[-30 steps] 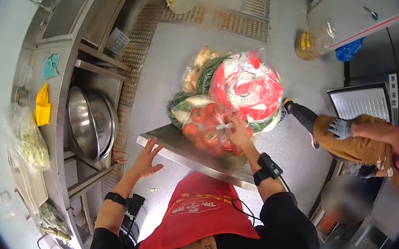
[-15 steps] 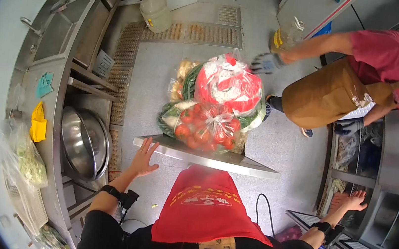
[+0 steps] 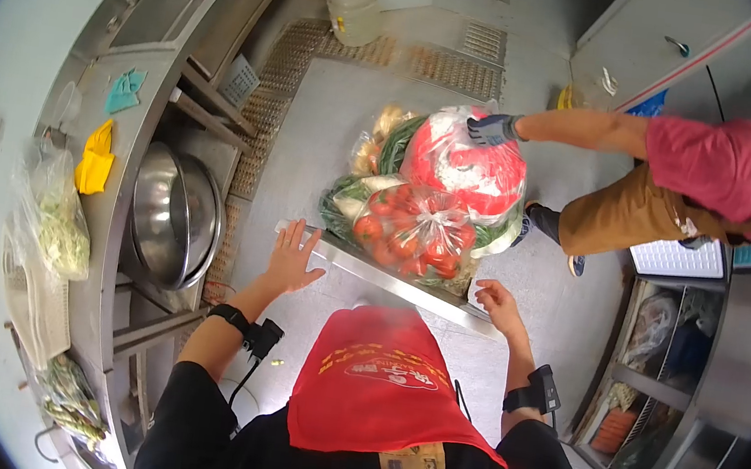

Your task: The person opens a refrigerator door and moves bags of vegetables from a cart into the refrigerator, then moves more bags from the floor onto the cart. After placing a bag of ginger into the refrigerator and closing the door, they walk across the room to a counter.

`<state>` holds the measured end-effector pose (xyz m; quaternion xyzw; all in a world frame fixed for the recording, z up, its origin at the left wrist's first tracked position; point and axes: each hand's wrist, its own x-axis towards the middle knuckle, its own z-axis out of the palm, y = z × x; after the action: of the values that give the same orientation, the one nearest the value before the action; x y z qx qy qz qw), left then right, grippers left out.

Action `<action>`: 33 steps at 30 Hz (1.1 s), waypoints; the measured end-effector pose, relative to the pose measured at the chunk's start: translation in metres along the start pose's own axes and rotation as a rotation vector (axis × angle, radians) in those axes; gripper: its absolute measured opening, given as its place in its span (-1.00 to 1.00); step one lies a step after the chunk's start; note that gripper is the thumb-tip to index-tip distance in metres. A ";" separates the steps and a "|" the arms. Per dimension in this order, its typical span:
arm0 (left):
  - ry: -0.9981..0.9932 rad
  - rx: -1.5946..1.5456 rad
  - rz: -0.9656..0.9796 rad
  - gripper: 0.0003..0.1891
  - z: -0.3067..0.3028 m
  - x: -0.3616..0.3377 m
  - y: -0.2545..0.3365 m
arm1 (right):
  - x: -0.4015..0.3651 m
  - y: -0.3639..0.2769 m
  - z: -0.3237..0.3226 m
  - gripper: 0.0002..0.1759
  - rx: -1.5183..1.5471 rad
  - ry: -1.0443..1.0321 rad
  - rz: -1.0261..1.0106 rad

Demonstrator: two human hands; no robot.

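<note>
Bulging, a crinkly tomato bag [image 3: 415, 230] lies beyond left hand [image 3: 291, 264] and right hand [image 3: 501, 308]

The left hand [image 3: 290, 266] was spread open at the near edge of a metal worktop [image 3: 388, 283], its fingers pointing forward. The right hand [image 3: 500, 306] was near the other end of that edge, its fingers loosely bent — neither hand held anything. Between and beyond them sat a clear, knotted bag of tomatoes [image 3: 418, 232], with leafy greens [image 3: 341, 210] at its left. Behind it was a larger red-and-white bag [image 3: 468, 166], where a co-worker's gloved hand [image 3: 493, 130] reached its top. Far left, large steel bowls [image 3: 173, 219] leaned together — tilted on a low shelf.
</note>
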<state>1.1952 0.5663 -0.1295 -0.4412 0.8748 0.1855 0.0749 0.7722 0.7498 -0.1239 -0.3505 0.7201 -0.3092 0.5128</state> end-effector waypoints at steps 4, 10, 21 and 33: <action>0.000 0.020 0.020 -0.14 0.000 0.007 -0.002 | 0.013 -0.013 -0.022 -0.72 -0.105 -0.131 0.143; -0.226 0.062 -0.017 -0.17 -0.015 0.034 0.006 | 0.053 -0.013 -0.038 -0.60 -0.177 -0.233 0.123; -0.243 0.023 -0.019 -0.20 -0.006 0.044 0.004 | 0.131 0.012 0.040 -0.10 -0.277 -0.542 0.026; -0.300 0.052 0.009 -0.14 -0.015 0.053 0.009 | 0.139 -0.012 0.048 -0.20 -0.540 -0.562 0.113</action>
<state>1.1571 0.5260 -0.1286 -0.4026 0.8603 0.2267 0.2154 0.7884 0.6244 -0.2002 -0.5038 0.6253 0.0280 0.5953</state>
